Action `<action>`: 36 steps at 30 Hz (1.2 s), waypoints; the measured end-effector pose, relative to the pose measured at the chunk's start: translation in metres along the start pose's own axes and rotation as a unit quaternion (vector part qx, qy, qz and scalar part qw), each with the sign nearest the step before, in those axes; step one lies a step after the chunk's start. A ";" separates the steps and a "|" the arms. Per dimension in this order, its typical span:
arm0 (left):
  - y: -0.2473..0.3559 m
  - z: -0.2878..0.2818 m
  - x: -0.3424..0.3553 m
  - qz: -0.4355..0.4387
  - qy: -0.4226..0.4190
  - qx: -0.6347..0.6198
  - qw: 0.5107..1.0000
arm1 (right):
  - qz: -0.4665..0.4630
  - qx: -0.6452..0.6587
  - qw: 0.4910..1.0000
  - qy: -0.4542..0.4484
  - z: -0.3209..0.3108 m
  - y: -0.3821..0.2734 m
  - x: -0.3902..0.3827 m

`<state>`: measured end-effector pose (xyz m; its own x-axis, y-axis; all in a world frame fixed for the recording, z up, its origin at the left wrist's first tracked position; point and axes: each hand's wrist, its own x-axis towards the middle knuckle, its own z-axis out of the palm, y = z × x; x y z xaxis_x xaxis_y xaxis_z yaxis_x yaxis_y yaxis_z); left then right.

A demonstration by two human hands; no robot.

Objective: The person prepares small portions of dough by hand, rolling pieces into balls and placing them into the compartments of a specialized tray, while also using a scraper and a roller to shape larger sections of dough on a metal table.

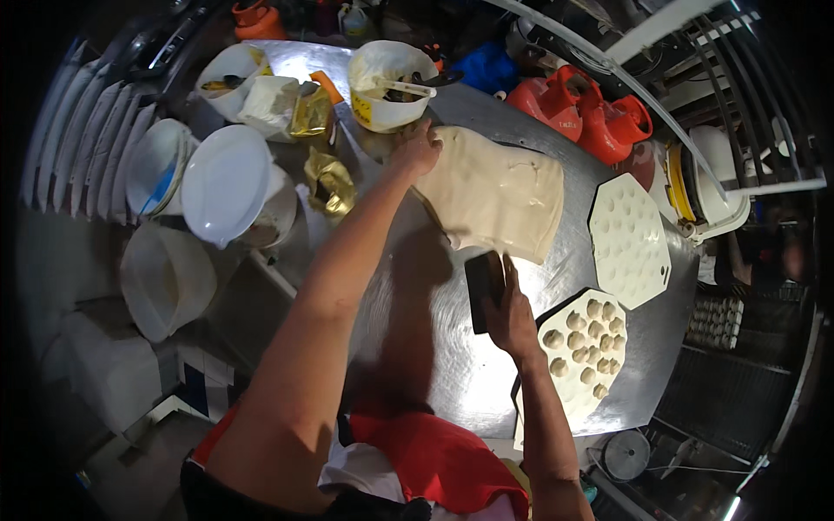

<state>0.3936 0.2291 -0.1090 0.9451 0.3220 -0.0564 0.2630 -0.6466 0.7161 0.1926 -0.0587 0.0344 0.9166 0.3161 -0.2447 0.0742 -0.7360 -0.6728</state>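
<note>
A pale rolled dough sheet [491,195] lies on the steel table [434,347]. My left hand [417,149] grips its upper left corner with curled fingers. My right hand [508,308] holds a dark flat rectangular tool [480,286] just below the sheet's lower edge. To the right lies a cream board with round hollows [627,243]; below it, a similar board [569,395] carries several small pleated dough pieces [591,354].
White tubs [224,182], a bucket with utensils [382,104], wrapped blocks [269,108] and crumpled gold foil [326,187] stand at the left and back. Red gas cylinders [617,130] are beyond the table, under a metal rack [591,48]. Egg trays [717,321] sit at the far right.
</note>
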 end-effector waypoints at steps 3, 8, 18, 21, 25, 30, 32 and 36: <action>0.002 0.007 0.015 -0.035 -0.032 0.025 0.999 | -0.113 -0.055 0.991 0.046 0.006 -0.015 0.091; 0.014 0.017 0.000 0.011 -0.070 -0.066 0.995 | -0.015 -0.149 0.985 0.082 0.009 -0.038 0.296; -0.002 -0.019 -0.100 -0.034 0.143 -0.208 0.967 | -0.054 -0.188 0.980 -0.049 0.087 -0.019 0.093; 0.025 -0.049 -0.171 0.024 0.117 -0.273 0.955 | -0.027 -0.144 0.978 -0.147 0.062 0.008 0.026; 0.071 -0.129 -0.265 0.014 0.010 -0.318 0.948 | 0.040 -0.151 0.987 -0.041 -0.016 0.025 0.072; -0.033 -0.063 -0.340 -0.108 -0.148 -0.186 0.965 | -0.236 -0.046 0.968 0.074 -0.003 -0.097 0.150; -0.053 -0.055 -0.359 -0.150 -0.210 -0.095 0.961 | -0.295 -0.008 0.955 0.030 0.017 -0.144 0.197; -0.034 -0.074 -0.352 0.050 -0.104 0.007 0.993 | -0.256 -0.077 0.964 0.017 0.059 -0.173 0.336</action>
<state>0.0378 0.1891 -0.0626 0.9859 0.1063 -0.1293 0.1670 -0.6780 0.7158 0.4644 0.2098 0.0273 0.7570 0.6429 0.1166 0.5745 -0.5701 -0.5873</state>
